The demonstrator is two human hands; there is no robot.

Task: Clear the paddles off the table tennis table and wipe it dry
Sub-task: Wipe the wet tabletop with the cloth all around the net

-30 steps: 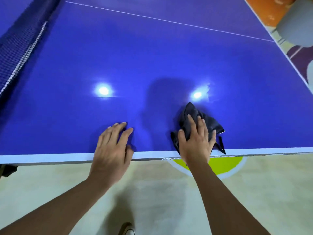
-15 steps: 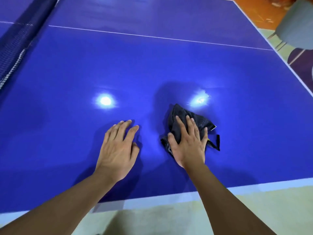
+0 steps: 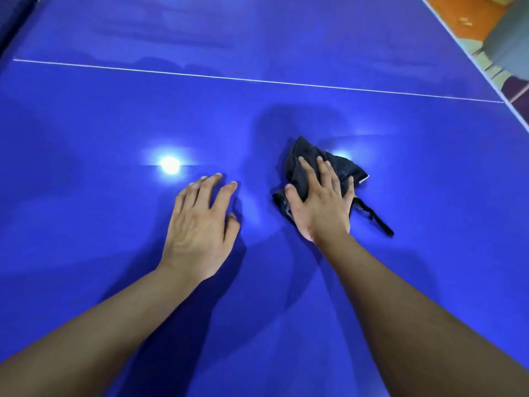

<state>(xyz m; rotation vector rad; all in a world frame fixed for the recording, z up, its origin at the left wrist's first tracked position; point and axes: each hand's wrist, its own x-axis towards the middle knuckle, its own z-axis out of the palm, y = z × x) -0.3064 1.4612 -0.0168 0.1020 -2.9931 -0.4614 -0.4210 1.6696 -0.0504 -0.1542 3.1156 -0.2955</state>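
- The right hand (image 3: 320,202) lies flat on a dark cloth (image 3: 342,167). Its fingers (image 3: 307,174) are straight and spread out. They press the cloth down and do not curl round it.
- The cloth is bunched up on the blue table (image 3: 86,124), a bit right of the middle of the view. Most of it is under the right palm.
- This is the part that matters for the next push: the cloth pokes out past the fingertips, on the far side, toward the white line (image 3: 257,80). So a push away from the body would send the cloth first and the hand behind it.
- The cloth's long way runs from its far tip down to a thin strap (image 3: 378,222) that trails out to the right, near the wrist. The strap could drag or slip out in a sideways wipe, I think.
- The left hand (image 3: 200,224) rests flat on the bare table, fingers out, and holds nothing. It is just beside the cloth, to the left, with a strip of table between them. The right hand is the one on the cloth, so it does the wiping.
- No paddle shows anywhere in the view, so that part looks done.
- The table past the white line looks streaky. I guess it needs wiping there.
- A bright light spot (image 3: 170,164) shines on the table near the left fingertips.
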